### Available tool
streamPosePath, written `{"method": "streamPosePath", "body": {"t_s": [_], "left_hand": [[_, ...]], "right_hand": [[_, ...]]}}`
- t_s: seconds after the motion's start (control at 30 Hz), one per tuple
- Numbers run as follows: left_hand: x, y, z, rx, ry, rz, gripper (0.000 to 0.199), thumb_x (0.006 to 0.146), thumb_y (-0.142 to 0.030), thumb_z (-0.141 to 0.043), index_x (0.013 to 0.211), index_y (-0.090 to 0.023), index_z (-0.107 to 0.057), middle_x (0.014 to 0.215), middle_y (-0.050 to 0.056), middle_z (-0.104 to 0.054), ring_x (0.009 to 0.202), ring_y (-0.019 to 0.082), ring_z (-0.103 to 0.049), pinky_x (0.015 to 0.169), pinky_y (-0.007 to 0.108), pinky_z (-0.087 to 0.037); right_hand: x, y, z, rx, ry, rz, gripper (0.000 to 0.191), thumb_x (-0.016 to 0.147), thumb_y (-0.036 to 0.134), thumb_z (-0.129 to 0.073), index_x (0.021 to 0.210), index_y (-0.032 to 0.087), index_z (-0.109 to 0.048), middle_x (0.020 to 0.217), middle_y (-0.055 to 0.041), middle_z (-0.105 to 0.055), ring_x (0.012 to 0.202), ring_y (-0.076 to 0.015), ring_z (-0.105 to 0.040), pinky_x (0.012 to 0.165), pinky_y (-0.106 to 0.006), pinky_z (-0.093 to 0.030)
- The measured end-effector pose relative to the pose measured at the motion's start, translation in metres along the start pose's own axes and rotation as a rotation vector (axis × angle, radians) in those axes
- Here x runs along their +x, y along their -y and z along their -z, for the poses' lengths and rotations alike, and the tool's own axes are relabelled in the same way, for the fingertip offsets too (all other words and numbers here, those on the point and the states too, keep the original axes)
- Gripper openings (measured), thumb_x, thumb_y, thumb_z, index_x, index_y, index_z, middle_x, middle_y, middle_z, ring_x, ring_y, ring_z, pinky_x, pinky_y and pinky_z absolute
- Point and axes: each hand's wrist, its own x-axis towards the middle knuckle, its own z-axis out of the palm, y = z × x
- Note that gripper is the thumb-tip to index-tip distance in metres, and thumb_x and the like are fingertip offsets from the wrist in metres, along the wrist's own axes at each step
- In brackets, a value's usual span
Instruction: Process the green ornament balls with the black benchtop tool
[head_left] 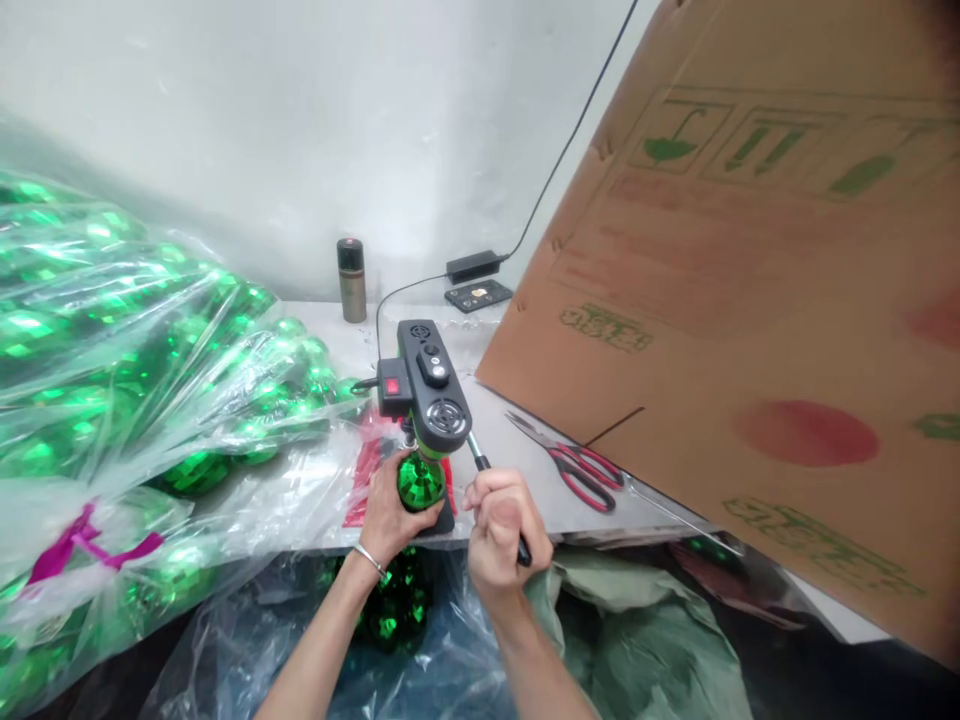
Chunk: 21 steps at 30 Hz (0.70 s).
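Two bare hands are at work by the near edge of the pale table (pixel 536 510), and from where I stand the left hand (pixel 386 515) has its fingers and thumb curled round a faceted green ball (pixel 421 484), right under the head of a black machine (pixel 439 385). The right hand (pixel 506 520) is clenched round the grip of a lever (pixel 481 462) that slants out from the machine's side.

I'd worry about that ball: if its shell is as thin as it looks, a hard pull on the lever could crack or dent it. The slick facets could slide in the fingers too, and with the table's near edge so close, the ball could drop over it. Fingertips near the head might get pinched. A snag on the thin cord (pixel 409 285) could tug the machine crooked.

The ball is mirror-bright, cut in little flat panes; the machine is matt plastic with round, slotted vents. Along the table's left side bulges a crinkled clear bag (pixel 157 370) full of similar balls, gathered with a glossy purple ribbon (pixel 90 540). Toward the right, red-and-black-handled scissors (pixel 589 475) lie beside stiff brown cardboard (pixel 712 300).
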Motion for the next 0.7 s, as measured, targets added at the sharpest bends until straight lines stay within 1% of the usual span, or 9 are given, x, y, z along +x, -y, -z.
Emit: {"method": "streamPosePath", "body": {"t_s": [0.17,0.3,0.43,0.53,0.7], "left_hand": [[-0.002,0.004,-0.005,-0.016,-0.04,0.026,0.076,0.066,-0.034,-0.091,0.135,-0.02,-0.063,0.127,0.013,-0.078,0.121,0.039,-0.076,0.11,0.059,-0.059],[-0.002,0.008,-0.009,-0.036,-0.06,0.001,0.075,0.067,-0.035,-0.089,0.135,-0.019,-0.063,0.129,0.016,-0.078,0.123,0.04,-0.076,0.112,0.063,-0.058],[-0.003,0.009,-0.011,-0.042,-0.067,0.013,0.073,0.068,-0.038,-0.088,0.135,-0.019,-0.065,0.127,0.016,-0.079,0.122,0.041,-0.077,0.112,0.066,-0.058],[-0.003,0.01,-0.013,-0.043,-0.076,0.024,0.072,0.068,-0.037,-0.087,0.135,-0.018,-0.066,0.127,0.017,-0.079,0.122,0.042,-0.077,0.112,0.068,-0.058],[-0.002,0.011,-0.016,-0.051,-0.091,0.037,0.075,0.065,-0.036,-0.086,0.135,-0.017,-0.066,0.129,0.018,-0.079,0.124,0.044,-0.076,0.113,0.07,-0.058]], "right_hand": [[0.0,0.0,0.0,0.017,0.005,-0.007,0.032,0.11,0.018,-0.049,0.079,0.023,-0.055,0.074,0.0013,-0.056,0.064,-0.0152,-0.06,0.058,-0.029,-0.05],[0.0,-0.002,-0.002,0.033,-0.017,0.002,0.032,0.109,0.016,-0.05,0.078,0.022,-0.055,0.074,0.0017,-0.058,0.063,-0.0146,-0.06,0.058,-0.028,-0.05],[-0.001,-0.004,-0.006,0.049,-0.054,0.011,0.035,0.11,0.016,-0.049,0.076,0.023,-0.053,0.069,0.0029,-0.054,0.062,-0.0146,-0.06,0.056,-0.027,-0.049],[-0.001,-0.006,-0.008,0.054,-0.078,0.013,0.037,0.11,0.016,-0.048,0.074,0.023,-0.051,0.066,0.004,-0.051,0.061,-0.0142,-0.059,0.055,-0.026,-0.049],[0.0,-0.006,-0.011,0.036,-0.107,0.037,0.041,0.111,0.018,-0.049,0.07,0.023,-0.049,0.063,0.0045,-0.049,0.058,-0.0131,-0.058,0.054,-0.024,-0.05]]}}
